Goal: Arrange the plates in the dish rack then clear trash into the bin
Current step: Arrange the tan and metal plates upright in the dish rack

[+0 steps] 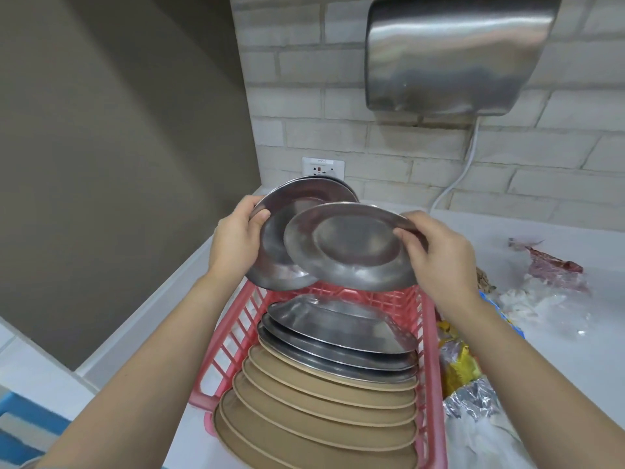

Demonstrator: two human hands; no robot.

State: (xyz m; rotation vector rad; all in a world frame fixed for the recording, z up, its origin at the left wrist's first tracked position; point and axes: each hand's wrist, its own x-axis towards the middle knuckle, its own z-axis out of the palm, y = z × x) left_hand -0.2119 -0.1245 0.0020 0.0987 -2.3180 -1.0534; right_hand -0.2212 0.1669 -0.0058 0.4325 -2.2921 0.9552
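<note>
Rack: a pink plastic slatted dish rack (236, 336) stands on the pale worktop (558, 333), packed nearest with tan round plates (304, 401) on edge, then steel round plates (338, 330) leaning behind them.
Trash: crumpled foil and yellow wrappers (463, 377) lie just beside the rack's right wall; clear and red plastic scraps (548, 272) sit farther right. No bin is visible.
Left hand: the left hand (233, 245) grips a short stack of round steel plates (287, 228) by its left rim, thumb curled over the edge, above the rack's far end.
Right hand: the right hand (436, 252) pinches a single steel plate (351, 245) at its right rim, tilted and overlapping the stack.
Wall: a steel hand dryer (449, 52) hangs on the brick, a white wall socket (323, 167) below it.
Risk: smooth steel held only at the rim could slip and clatter onto the racked plates; little open space shows at the far end, so forcing the plate in may topple the leaning row.
</note>
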